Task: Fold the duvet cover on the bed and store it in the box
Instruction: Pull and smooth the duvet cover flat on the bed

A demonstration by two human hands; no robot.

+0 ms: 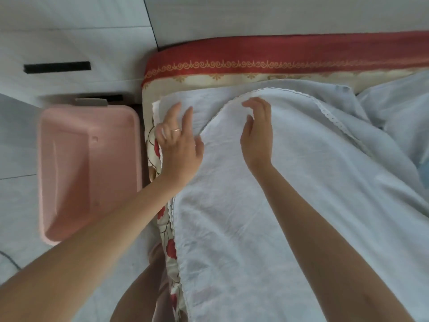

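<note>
A white duvet cover [267, 205] with a lace edge lies spread over the bed, its near-left part doubled over into a rounded flap. My left hand [180, 142] lies on the cover's lower layer near the bed's left corner, fingers straight and spread. My right hand [256, 133] hovers at the flap's rounded edge with fingers loosely bent, holding nothing that I can see. An empty pink plastic box [69, 173] stands on the floor left of the bed.
The bed [255, 54] has a red and cream floral sheet with a gold-patterned border. More loose white cloth [399, 117] bunches at the right. Pale floor tiles [69, 31] surround the box. My legs show at the bottom by the bed's edge.
</note>
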